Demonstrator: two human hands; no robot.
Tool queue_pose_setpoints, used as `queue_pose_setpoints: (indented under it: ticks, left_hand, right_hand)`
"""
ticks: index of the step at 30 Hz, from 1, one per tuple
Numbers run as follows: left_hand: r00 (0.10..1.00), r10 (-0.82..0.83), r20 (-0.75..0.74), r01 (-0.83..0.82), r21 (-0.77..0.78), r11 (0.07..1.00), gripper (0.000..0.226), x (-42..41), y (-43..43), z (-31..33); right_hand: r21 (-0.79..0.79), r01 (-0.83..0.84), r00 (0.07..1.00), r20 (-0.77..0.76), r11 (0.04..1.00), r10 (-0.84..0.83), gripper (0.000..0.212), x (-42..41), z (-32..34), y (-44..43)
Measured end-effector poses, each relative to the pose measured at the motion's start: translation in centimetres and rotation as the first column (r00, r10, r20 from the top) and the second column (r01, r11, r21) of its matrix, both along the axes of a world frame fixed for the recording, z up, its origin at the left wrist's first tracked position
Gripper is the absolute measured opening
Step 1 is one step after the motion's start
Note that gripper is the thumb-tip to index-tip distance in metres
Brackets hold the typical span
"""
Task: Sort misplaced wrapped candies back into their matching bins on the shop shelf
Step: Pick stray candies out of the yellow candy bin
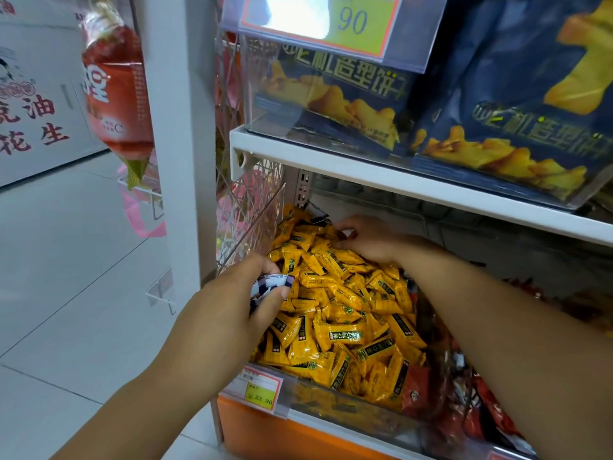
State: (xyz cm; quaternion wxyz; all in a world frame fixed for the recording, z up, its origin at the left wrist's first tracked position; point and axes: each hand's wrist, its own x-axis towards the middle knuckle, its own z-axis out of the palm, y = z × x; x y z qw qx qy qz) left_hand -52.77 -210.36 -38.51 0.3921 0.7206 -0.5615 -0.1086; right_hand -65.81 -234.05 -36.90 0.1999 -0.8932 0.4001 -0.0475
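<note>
A clear plastic bin (335, 401) on the lower shelf is heaped with yellow wrapped candies (345, 313). My left hand (232, 303) hovers at the bin's left front edge, closed around several white and purple wrapped candies (270, 284). My right hand (368, 240) reaches deep to the back of the heap, fingertips pinching a small red and white wrapped candy (346, 234). A dark wrapper (315, 214) pokes up at the back of the bin. Red wrapped candies (477, 416) fill the neighbouring bin on the right, partly hidden under my right forearm.
The white shelf board (398, 180) just above the bin carries dark blue snack bags (517, 134) behind a clear guard. A price tag (260, 391) hangs on the bin front. A red bag (116, 94) hangs at the shelf's left end, over grey floor tiles.
</note>
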Motion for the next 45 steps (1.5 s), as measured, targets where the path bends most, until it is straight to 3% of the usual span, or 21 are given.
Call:
queue_pose_setpoints:
  ticks: [5,9,12,17,23,27,33,40,45]
  left_hand:
    - [1.0,0.011,0.005,-0.011,0.003,1.0,0.009,0.0,-0.1,0.2]
    - [1.0,0.002,0.001,-0.002,-0.005,1.0,0.009,-0.2,-0.3,0.5]
    - [1.0,0.009,-0.008,-0.009,-0.026,1.0,0.012,-0.4,-0.3,0.6]
    - [1.0,0.003,-0.024,-0.003,-0.03,1.0,0.014,-1.1,-0.3,1.0]
    - [0.997,-0.066,-0.043,0.065,-0.03,0.997,0.015,-2.9,-0.9,1.2]
    - [0.99,-0.128,-0.055,0.127,-0.018,0.992,0.014,-4.8,-1.4,1.1]
    - [0.983,-0.174,-0.052,0.174,-0.011,0.985,0.013,-6.9,-1.4,0.9]
    - [0.98,-0.188,-0.061,0.191,0.042,0.981,0.012,-8.4,-2.4,0.3]
    - [0.967,-0.216,-0.132,0.222,0.039,0.974,0.011,-8.3,-3.1,0.4]
  right_hand:
    - [0.139,-0.042,0.994,0.109,0.989,0.027,0.037,-0.9,0.9,1.6]
    - [0.228,-0.133,0.986,0.125,0.965,0.107,0.028,-1.6,1.8,4.0]
    - [0.27,-0.114,0.969,0.241,0.956,0.048,0.025,-2.6,2.4,5.4]
    - [0.273,-0.061,0.913,0.404,0.96,-0.058,0.024,-5.0,3.7,7.1]
    - [0.146,0.127,0.836,0.516,0.981,-0.185,0.021,-10.2,4.8,10.0]
    - [0.092,0.314,0.789,0.528,0.945,-0.314,0.021,-14.6,5.2,10.6]
    - [0.07,0.427,0.759,0.514,0.902,-0.399,0.026,-20.5,4.9,11.1]
    - [0.056,0.362,0.865,0.351,0.93,-0.358,0.028,-23.0,4.0,11.3]
    - [-0.098,0.314,0.893,0.367,0.944,-0.259,0.027,-21.0,4.1,11.8]
